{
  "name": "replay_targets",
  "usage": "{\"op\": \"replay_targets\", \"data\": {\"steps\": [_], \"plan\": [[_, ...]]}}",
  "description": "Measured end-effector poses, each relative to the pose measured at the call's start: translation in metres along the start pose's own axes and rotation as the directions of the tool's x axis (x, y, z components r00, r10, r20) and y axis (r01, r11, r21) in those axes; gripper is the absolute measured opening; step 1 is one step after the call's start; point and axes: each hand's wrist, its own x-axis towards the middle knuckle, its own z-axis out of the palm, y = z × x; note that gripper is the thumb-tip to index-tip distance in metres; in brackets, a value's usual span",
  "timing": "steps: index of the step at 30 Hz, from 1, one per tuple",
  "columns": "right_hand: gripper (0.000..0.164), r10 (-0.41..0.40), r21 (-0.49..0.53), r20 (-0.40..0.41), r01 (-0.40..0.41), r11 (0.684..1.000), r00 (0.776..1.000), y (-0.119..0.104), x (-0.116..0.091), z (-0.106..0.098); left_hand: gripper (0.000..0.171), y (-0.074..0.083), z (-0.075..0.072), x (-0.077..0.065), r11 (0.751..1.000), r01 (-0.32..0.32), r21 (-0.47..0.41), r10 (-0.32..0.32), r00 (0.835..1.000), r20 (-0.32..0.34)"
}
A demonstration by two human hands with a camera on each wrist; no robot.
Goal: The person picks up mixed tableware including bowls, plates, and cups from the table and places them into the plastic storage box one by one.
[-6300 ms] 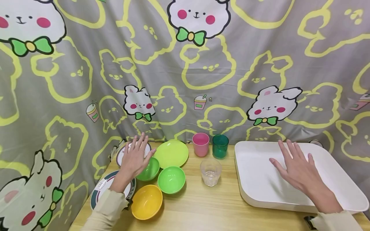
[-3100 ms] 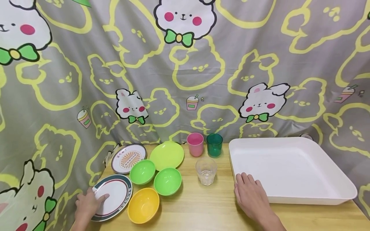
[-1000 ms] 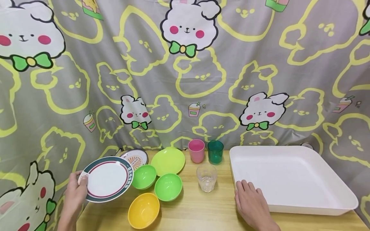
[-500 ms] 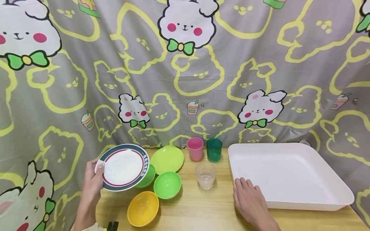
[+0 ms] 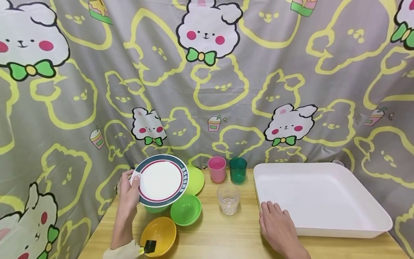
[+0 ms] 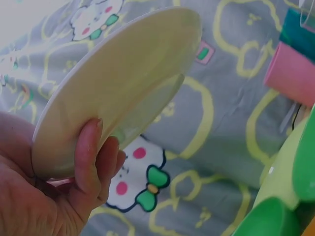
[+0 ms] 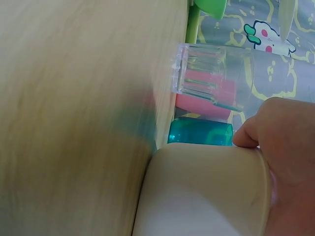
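I log a wooden table (image 5: 226,242) on my remote feed. On its right, a white tray (image 5: 326,201); right hand (image 5: 277,225) grasps the near-left rim. Dark-rimmed plate (image 5: 160,181): aloft on the left, tilted, partly hiding a lime plate (image 5: 196,181) and one green bowl (image 5: 156,209); left hand (image 5: 129,192) pinches its edge, thumb on top. Lastly, a clear glass (image 5: 228,201) near the tray.

Person, both hands bare. Left hand (image 5: 129,192): short fingernail (image 6: 100,124) visible in left wrist view. Left sleeve (image 5: 122,251): pale cream cloth, lightly creased, ends partway along the forearm (image 5: 123,225). Small black boxy block (image 5: 150,246) at the sleeve's edge, yellow bit (image 5: 141,250) next to it. Right hand (image 5: 277,225): bare through the wrist, head view.
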Motion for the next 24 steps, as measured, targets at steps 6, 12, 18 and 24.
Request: {"op": "replay_targets", "data": {"steps": [6, 12, 18, 24], "plan": [[0.016, -0.011, -0.002, -0.019, 0.011, 1.0, 1.0, -0.001, 0.0, 0.0, 0.044, 0.003, 0.018, 0.002, 0.997, 0.007, -0.072, -0.005, 0.999, 0.033], [0.017, -0.018, -0.028, -0.038, 0.017, 0.999, 0.999, 0.0, 0.0, 0.001, 0.04, 0.003, 0.036, 0.002, 0.997, 0.016, -0.079, -0.01, 0.998, 0.066], [0.014, 0.004, -0.022, 0.03, -0.003, 1.0, 1.0, 0.0, 0.0, 0.003, 0.038, 0.003, 0.055, 0.003, 0.994, 0.013, -0.112, -0.003, 0.995, 0.096], [0.013, 0.001, -0.039, 0.032, 0.0, 0.999, 0.999, 0.0, 0.0, 0.002, 0.036, 0.005, 0.076, 0.003, 0.982, 0.003, -0.187, 0.02, 0.993, 0.12]]}}
